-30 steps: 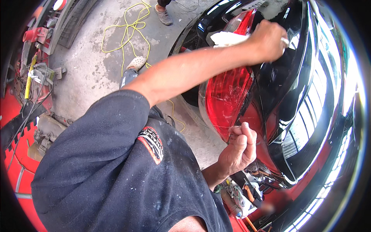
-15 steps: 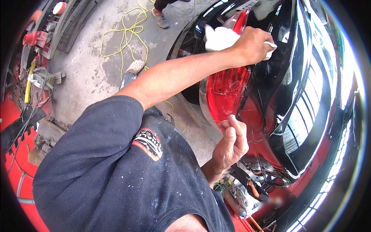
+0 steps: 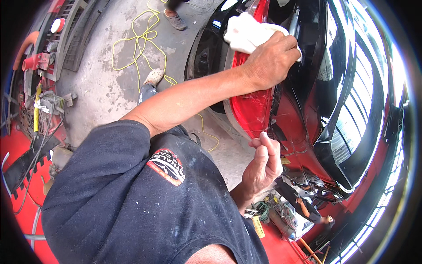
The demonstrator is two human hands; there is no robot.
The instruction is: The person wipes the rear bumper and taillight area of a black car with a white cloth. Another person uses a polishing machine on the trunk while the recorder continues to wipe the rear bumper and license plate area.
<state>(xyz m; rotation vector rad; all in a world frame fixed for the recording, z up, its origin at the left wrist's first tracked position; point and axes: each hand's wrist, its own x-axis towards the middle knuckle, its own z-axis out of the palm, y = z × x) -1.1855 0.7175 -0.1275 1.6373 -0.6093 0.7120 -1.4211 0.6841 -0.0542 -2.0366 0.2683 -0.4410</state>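
My left hand [image 3: 273,60] grips a bunched white cloth [image 3: 247,33] against the upper part of the car's red tail light [image 3: 252,110]. The cloth spreads out past the fingers on both sides, and the hand covers part of the light. Below, close to the lower end of the light, my right hand [image 3: 263,165] is held up with its fingers curled together. Whatever those fingers may hold is too small to make out. Glossy black bodywork [image 3: 303,83] surrounds the light and shows bright reflections.
A yellow cord [image 3: 143,37] lies looped on the stained concrete floor [image 3: 94,66]. Another person's shoe [image 3: 176,22] shows at the top. Car parts and a red-and-black bumper assembly [image 3: 39,61] stand at the left. Hoses and a cylinder [image 3: 281,224] lie at lower right, near another person [image 3: 307,207].
My left hand has moved left and slightly down with the cloth, which now shows more fully. My right hand has stayed nearly still. The view has shifted a little.
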